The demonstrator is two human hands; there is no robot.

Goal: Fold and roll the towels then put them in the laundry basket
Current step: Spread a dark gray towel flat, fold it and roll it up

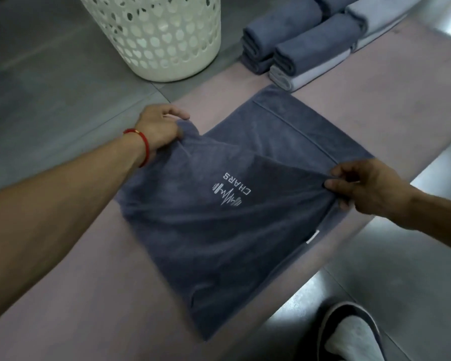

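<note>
A dark blue-grey towel (219, 230) with a white "CHARS" logo lies on a pink mat (115, 269), its near half folded over towards the far half. My left hand (158, 130), with a red string on the wrist, pinches the folded layer's left corner. My right hand (367, 187) pinches the right corner of the same layer. The corners are lifted slightly off the lower layer. A white perforated laundry basket (162, 35) stands on the floor at the far left, beyond the mat.
Stacks of folded dark blue towels (297, 37) and pale lilac towels (305, 76) sit at the far end of the mat. Grey tiled floor (50, 87) surrounds the mat. A foot in a slipper (352, 334) shows at the bottom right.
</note>
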